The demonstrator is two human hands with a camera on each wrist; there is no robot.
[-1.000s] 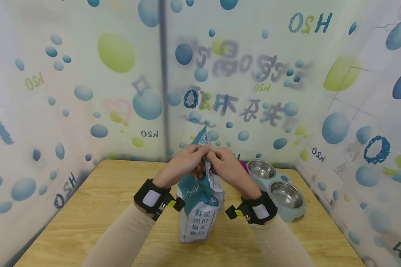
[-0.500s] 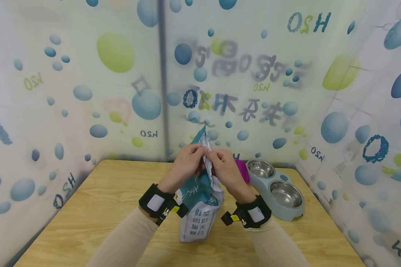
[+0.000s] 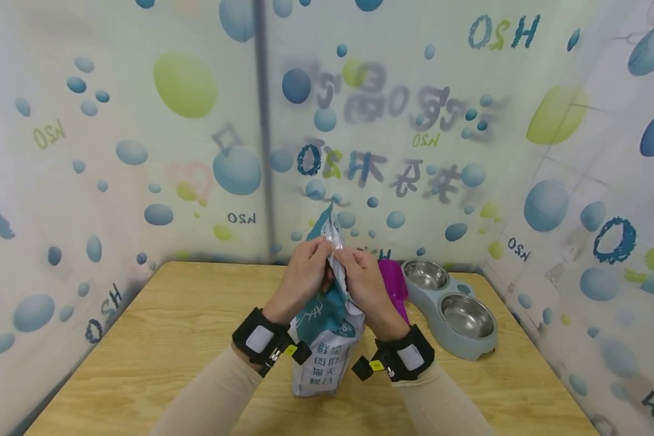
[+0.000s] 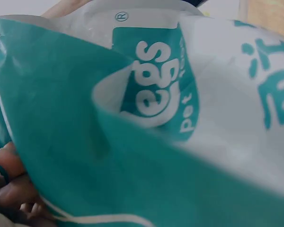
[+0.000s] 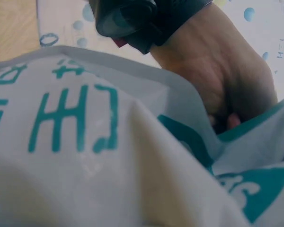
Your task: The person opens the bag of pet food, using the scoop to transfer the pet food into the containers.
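Note:
A teal and white pet food bag (image 3: 327, 351) stands upright on the wooden table, its top drawn up to a narrow peak. My left hand (image 3: 305, 272) pinches the bag's upper edge from the left. Close beside it, my right hand (image 3: 366, 281) pinches the same edge from the right, thumbs nearly meeting. In the left wrist view the bag's printed side (image 4: 61, 109) fills most of the picture, with some fingertips (image 4: 19, 189) at the lower left. White film with teal characters (image 5: 75, 127) covers much of the right wrist view. The bag's mouth is too hidden to read.
To the right of the bag is a magenta scoop (image 3: 395, 284), partly behind my right hand. A light blue double feeder (image 3: 455, 342) with two steel bowls stands farther right. Bubble-print curtains (image 3: 196, 157) enclose the wooden table (image 3: 142, 363) behind and at both sides.
Both wrists have swung inward and slightly lower while the fingers stay at the bag's top. More of the magenta scoop shows beside my right hand. The bag's base stays in place.

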